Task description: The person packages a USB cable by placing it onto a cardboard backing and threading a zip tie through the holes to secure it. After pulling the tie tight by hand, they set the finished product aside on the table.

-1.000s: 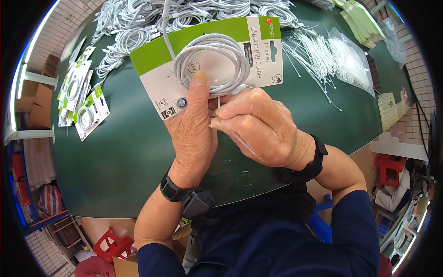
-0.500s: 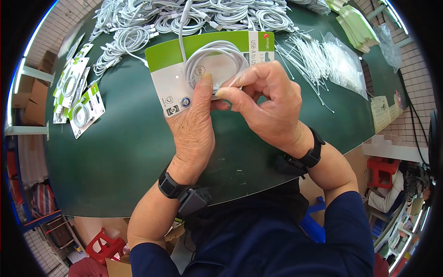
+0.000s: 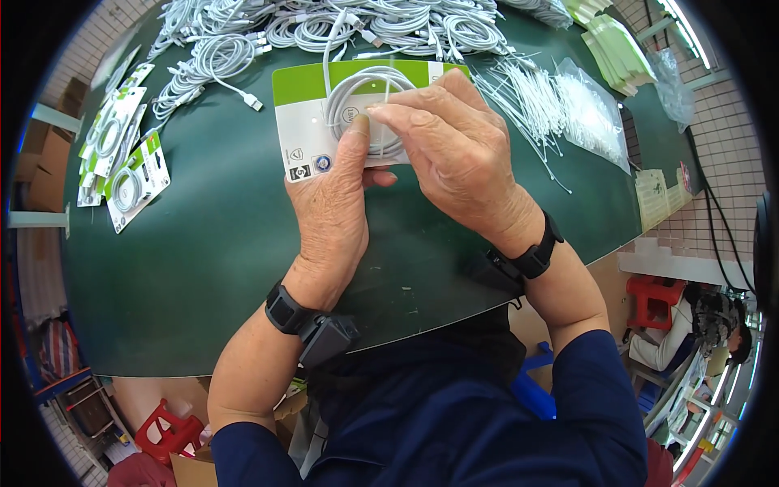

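My left hand (image 3: 329,207) grips the lower edge of a green and white packaging card (image 3: 294,122), thumb on its front and fingers behind. A coil of light grey USB cable (image 3: 336,96) lies against the card, one cable end running up past its top edge. My right hand (image 3: 464,158) is closed in a pinch over the coil's right part. A thin white cable tie (image 3: 387,91) crosses the coil at those fingertips; its pinched part is mostly hidden. The right hand also covers the card's right side.
Coiled grey cables (image 3: 389,28) are heaped along the far side of the green table (image 3: 203,300). Carded cables (image 3: 130,187) lie at the left. Loose white cable ties (image 3: 523,97), a clear bag of ties (image 3: 592,118) and a stack of green cards (image 3: 618,53) are at the right.
My right fingertips have moved from the coil's lower edge up to its middle, with the white tie now lying across the coil. My left hand keeps hold of the card.
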